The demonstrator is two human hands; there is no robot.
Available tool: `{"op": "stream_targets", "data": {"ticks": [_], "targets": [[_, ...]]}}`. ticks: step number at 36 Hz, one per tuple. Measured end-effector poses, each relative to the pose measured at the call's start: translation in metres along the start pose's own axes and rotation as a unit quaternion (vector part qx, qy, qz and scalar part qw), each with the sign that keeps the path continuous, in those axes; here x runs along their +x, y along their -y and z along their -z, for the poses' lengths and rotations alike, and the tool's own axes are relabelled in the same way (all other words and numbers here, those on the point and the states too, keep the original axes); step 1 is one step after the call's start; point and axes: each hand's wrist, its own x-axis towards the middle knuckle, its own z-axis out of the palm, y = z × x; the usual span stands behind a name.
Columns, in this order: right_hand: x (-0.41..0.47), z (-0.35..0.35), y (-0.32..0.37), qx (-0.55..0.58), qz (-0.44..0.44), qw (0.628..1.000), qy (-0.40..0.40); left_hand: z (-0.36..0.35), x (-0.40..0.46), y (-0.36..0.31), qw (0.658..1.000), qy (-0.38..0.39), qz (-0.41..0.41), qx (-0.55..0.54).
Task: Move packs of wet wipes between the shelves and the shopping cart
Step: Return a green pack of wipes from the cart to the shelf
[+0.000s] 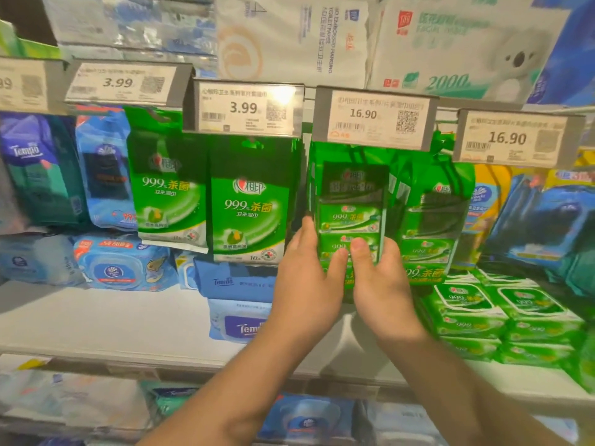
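Observation:
A tall green multi-pack of wet wipes (pixel 351 207) hangs on a peg under the 16.90 price tag (pixel 375 117). My left hand (pixel 309 278) grips its lower left edge, fingers behind and thumb across the front. My right hand (pixel 383 284) grips its lower right edge with the thumb on the front. More packs of the same kind (pixel 434 220) hang behind and to the right. The shopping cart is not in view.
Smaller green packs (pixel 248 217) hang left under a 3.99 tag. Flat green wipe packs (pixel 502 317) are stacked on the white shelf (pixel 112 323) at right, blue packs (pixel 125 262) at left. Tissue bales (pixel 450 46) fill the shelf above.

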Motion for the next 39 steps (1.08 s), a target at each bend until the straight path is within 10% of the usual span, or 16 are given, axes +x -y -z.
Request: {"op": "stream_targets", "data": {"ticks": [20,39], "targets": [[0.027,-0.025,-0.001,-0.106,-0.028,0.994,0.027,0.013,-0.016,0.008,0.999,-0.025,-0.015,-0.015],[-0.026,-0.006,-0.059,-0.095,-0.092,0.963,0.236,0.027,-0.09,0.029,0.998,-0.027,0.05,-0.011]]}}
